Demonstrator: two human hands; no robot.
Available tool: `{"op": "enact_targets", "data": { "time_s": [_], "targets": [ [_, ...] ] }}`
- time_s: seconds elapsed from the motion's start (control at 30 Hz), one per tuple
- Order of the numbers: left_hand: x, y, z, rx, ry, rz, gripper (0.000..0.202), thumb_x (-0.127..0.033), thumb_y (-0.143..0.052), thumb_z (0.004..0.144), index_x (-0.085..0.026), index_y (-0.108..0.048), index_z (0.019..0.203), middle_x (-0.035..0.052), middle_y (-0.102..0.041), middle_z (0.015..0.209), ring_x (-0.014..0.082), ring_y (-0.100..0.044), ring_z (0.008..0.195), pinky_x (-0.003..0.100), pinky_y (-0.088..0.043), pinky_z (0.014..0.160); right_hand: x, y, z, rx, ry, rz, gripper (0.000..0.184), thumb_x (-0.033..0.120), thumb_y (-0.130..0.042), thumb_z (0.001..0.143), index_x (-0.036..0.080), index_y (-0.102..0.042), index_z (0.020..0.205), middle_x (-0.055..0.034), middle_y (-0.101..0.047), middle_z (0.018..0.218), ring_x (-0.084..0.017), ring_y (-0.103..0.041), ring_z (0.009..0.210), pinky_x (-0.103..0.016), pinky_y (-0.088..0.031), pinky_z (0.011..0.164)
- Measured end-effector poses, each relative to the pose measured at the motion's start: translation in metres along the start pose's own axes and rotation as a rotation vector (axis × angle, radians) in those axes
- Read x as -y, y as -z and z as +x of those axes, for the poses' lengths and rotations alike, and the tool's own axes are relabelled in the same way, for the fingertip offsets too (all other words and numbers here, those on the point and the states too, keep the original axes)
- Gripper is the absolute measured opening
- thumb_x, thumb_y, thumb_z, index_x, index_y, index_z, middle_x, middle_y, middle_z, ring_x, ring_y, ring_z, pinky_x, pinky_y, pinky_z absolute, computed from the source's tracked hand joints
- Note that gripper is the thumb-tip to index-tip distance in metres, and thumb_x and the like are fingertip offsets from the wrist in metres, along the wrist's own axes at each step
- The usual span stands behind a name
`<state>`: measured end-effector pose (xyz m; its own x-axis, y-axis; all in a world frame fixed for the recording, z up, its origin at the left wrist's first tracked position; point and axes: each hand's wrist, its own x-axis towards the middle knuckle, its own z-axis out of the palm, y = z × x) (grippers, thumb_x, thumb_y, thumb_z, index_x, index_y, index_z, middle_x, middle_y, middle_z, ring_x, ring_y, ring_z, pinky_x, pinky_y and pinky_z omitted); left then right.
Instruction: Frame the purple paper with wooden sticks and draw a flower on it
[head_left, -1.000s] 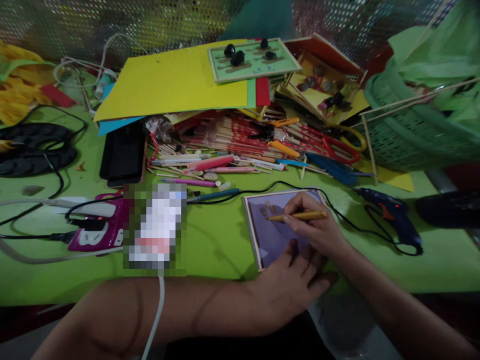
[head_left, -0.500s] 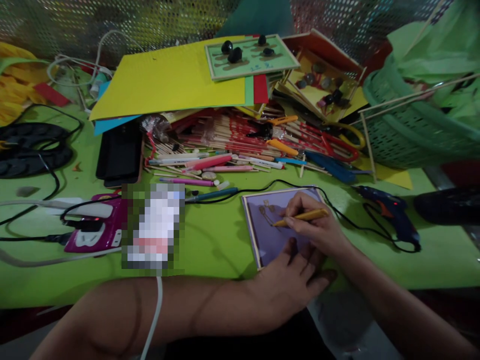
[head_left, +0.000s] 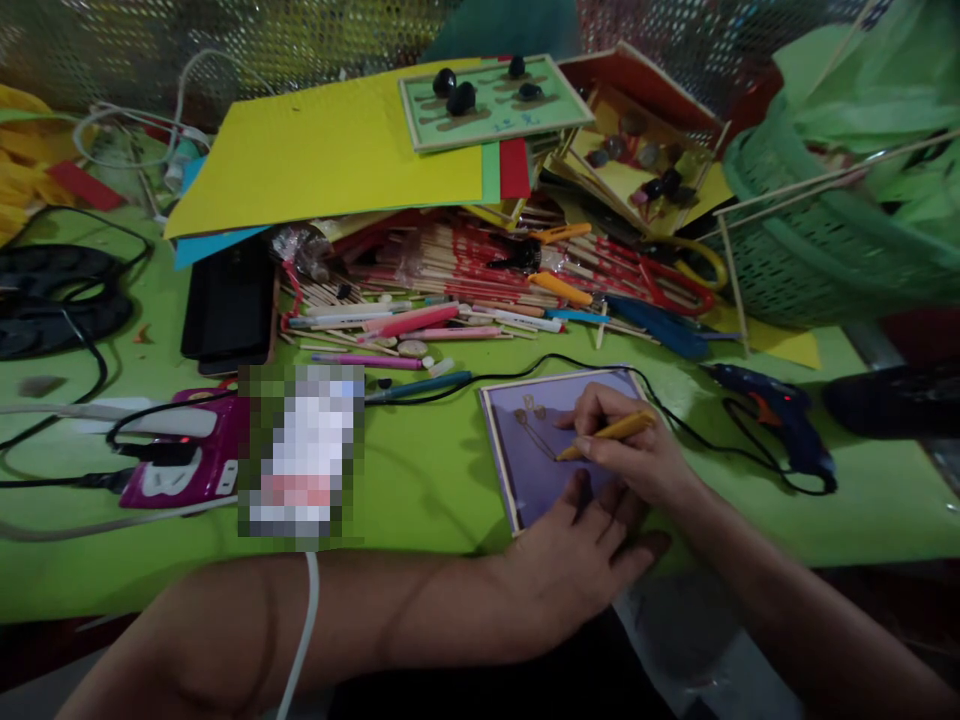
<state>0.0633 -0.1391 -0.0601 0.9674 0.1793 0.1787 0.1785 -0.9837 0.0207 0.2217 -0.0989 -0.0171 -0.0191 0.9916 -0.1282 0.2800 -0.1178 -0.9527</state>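
Note:
A purple board (head_left: 517, 480) framed with thin wooden sticks lies on the green table (head_left: 420, 470) at the front edge. Small brown outlines and two long lines are drawn on its upper left part. My right hand (head_left: 630, 445) grips a yellow marker (head_left: 622, 427), its tip touching the board at the lower end of the drawn lines. Across the board's lower edge rests my left hand (head_left: 585, 545), fingers spread, holding nothing. Part of the board is hidden under both hands.
A glue gun (head_left: 780, 415) lies to the right, its black cord curving behind the board. On the left are a blurred phone (head_left: 311, 450) and a magenta power strip (head_left: 184, 450). Behind are pens, sticks, scissors (head_left: 701, 290), yellow sheets (head_left: 330, 150) and a green basket (head_left: 795, 240).
The marker tip has moved a little right and down on the purple board, and the drawn lines reach further. My left hand stays on the board. The view has shifted slightly.

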Motion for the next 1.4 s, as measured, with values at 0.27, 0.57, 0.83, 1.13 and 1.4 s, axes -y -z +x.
{"op": "enact_targets", "data": {
  "time_s": [0.27, 0.57, 0.83, 1.13, 1.4],
  "targets": [
    [0.000, 0.002, -0.001, -0.016, 0.030, -0.031, 0.048, -0.025, -0.043, 0.103, -0.026, -0.047, 0.152, 0.0117, -0.050, 0.155, 0.0264, -0.047, 0.141, 0.049, -0.035, 0.114, -0.008, 0.004, -0.001, 0.009, 0.023, 0.038, 0.019, 0.032, -0.070, 0.076, 0.026, -0.055, 0.066, 0.0025, -0.051, 0.064, -0.024, -0.065, 0.077, -0.042, -0.056, 0.083],
    [-0.001, 0.001, 0.000, -0.010, 0.026, -0.035, 0.048, -0.023, -0.039, 0.105, -0.025, -0.047, 0.152, 0.0133, -0.049, 0.155, 0.0268, -0.049, 0.140, 0.048, -0.035, 0.113, -0.021, 0.004, -0.001, -0.071, 0.057, 0.026, 0.017, 0.038, -0.073, 0.086, 0.026, -0.062, 0.084, -0.0005, -0.059, 0.082, -0.020, -0.058, 0.076, -0.034, -0.051, 0.071],
    [-0.002, -0.003, -0.001, -0.035, 0.021, -0.030, 0.049, -0.021, -0.036, 0.105, -0.022, -0.046, 0.153, 0.0159, -0.050, 0.154, 0.0284, -0.050, 0.138, 0.050, -0.032, 0.111, -0.017, 0.000, 0.002, -0.062, 0.102, -0.104, 0.015, 0.035, -0.071, 0.088, 0.024, -0.062, 0.086, 0.0009, -0.060, 0.080, -0.016, -0.056, 0.071, -0.028, -0.046, 0.064],
    [-0.003, -0.006, -0.001, -0.016, 0.007, -0.017, 0.050, -0.024, -0.038, 0.105, -0.021, -0.041, 0.154, 0.0185, -0.045, 0.157, 0.0294, -0.048, 0.139, 0.052, -0.031, 0.112, -0.016, -0.001, 0.002, -0.055, 0.101, -0.148, 0.012, 0.032, -0.071, 0.087, 0.024, -0.062, 0.084, 0.0007, -0.061, 0.079, -0.016, -0.056, 0.070, -0.029, -0.046, 0.065],
    [-0.004, -0.007, 0.000, -0.040, 0.033, -0.029, 0.050, -0.023, -0.039, 0.104, -0.023, -0.044, 0.153, 0.0141, -0.049, 0.154, 0.0286, -0.047, 0.140, 0.050, -0.031, 0.113, -0.015, 0.001, 0.000, -0.035, 0.048, -0.097, 0.012, 0.029, -0.070, 0.083, 0.025, -0.060, 0.078, 0.0002, -0.059, 0.075, -0.020, -0.062, 0.075, -0.032, -0.051, 0.067]
  ]
}}
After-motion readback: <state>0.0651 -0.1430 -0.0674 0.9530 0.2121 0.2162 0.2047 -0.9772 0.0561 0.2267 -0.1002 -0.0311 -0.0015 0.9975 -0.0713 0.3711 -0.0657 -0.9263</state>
